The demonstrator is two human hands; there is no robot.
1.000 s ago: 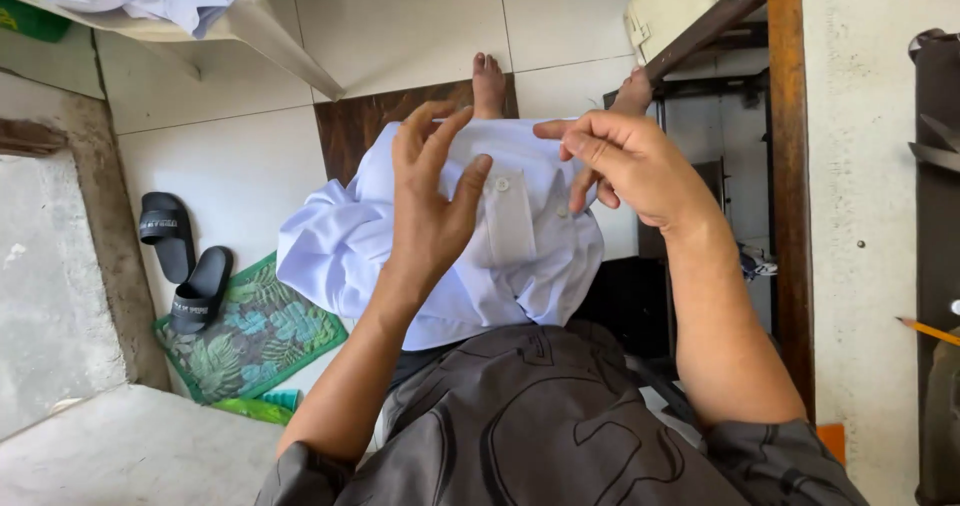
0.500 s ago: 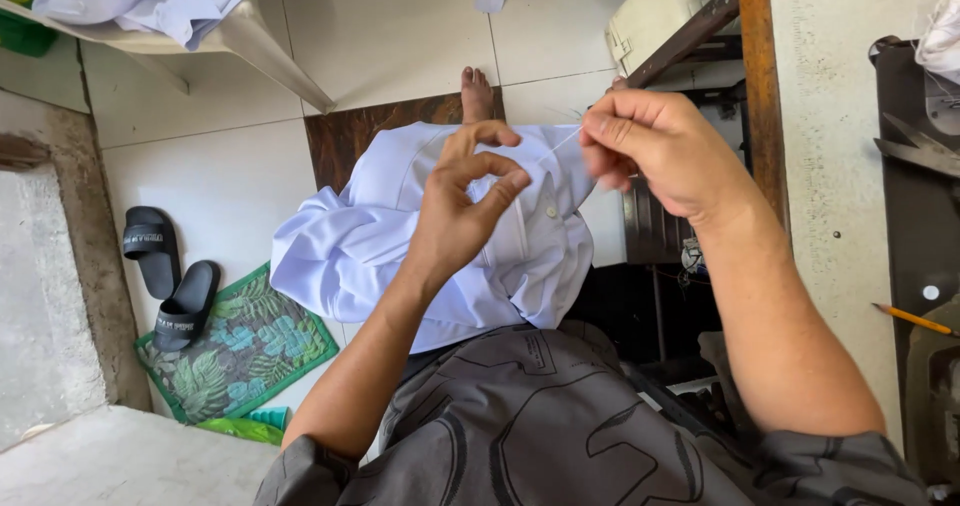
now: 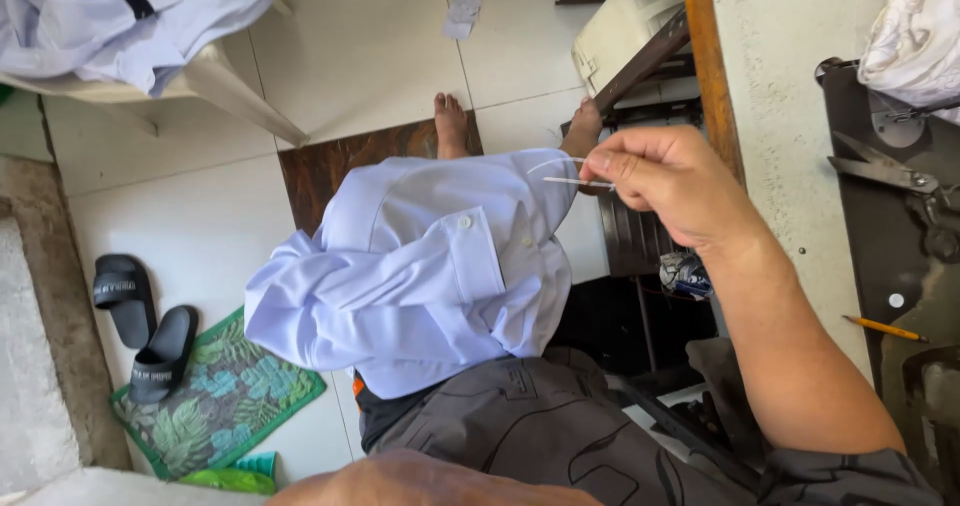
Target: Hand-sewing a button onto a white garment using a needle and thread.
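Left of the pale blue shirt (image 3: 420, 266) I saw black sandals (image 3: 140, 326) on a leaf-patterned mat (image 3: 225, 406), with open tile above them. The shirt lay bunched on the lap; my left hand was out of sight, so I could not tell its state. Just right of the shirt, my right hand (image 3: 670, 181) pinched a thin white thread (image 3: 570, 173), close to the table edge (image 3: 715, 76).

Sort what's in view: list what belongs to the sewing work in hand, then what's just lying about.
In hand:
right hand, pinching a needle with white thread
pale blue shirt on the lap

Lying about:
scissors on the dark machine table
pencil
black sandals by the leaf-print mat
clothes on the chair
paper scrap on the floor
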